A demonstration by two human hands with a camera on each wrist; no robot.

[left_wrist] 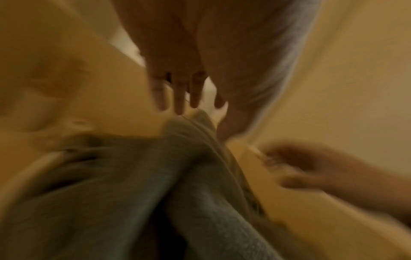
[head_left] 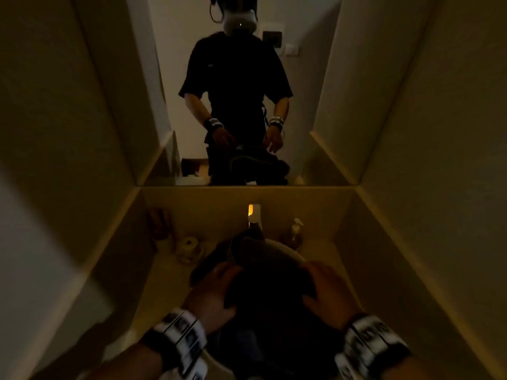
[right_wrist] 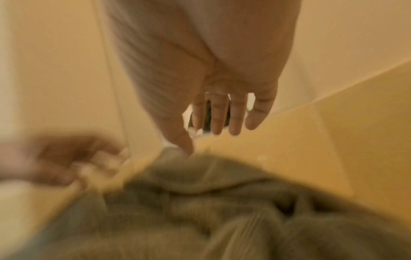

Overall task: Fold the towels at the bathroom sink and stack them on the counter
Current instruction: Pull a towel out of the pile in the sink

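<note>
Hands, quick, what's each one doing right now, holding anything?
Left hand: open, fingers straight, over the towel pile, no grip on it.
Right hand: open, fingers spread, over the same pile, holding nothing.

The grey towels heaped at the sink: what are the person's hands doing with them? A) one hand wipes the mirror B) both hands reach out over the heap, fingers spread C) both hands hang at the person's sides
B: the left hand and right hand both reach over the crumpled grey towels, fingers extended.
</note>
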